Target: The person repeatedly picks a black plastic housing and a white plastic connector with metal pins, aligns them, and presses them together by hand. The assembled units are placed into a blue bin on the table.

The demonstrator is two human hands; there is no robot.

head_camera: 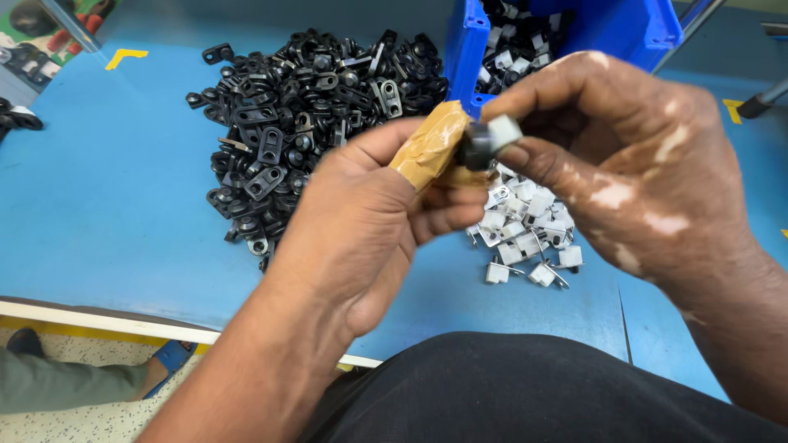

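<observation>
Closest to you, your dark clothing fills the bottom edge, and below the table's pale front edge a speckled floor [90, 422] shows, with another person's foot in a blue sandal [168, 358] on it. The blue table [98, 197] stretches out from there.

Your left hand [361, 230] comes up from the lower left, fingers curled, its tape-wrapped thumb [431, 148] pressed against a small black part [476, 146]. Your right hand [624, 156] reaches in from the right, thumb and fingertips pinched on the same piece, where a white clip [502, 130] sits on the black part. Both hands are closed on it, holding it above the table.

Just beyond and beneath your hands lies a small heap of white clips [525, 234]. Further out, to the left, a large pile of black brackets [304, 107] spreads across the table. At the far edge stands a blue bin [632, 33] holding mixed black and white pieces.
</observation>
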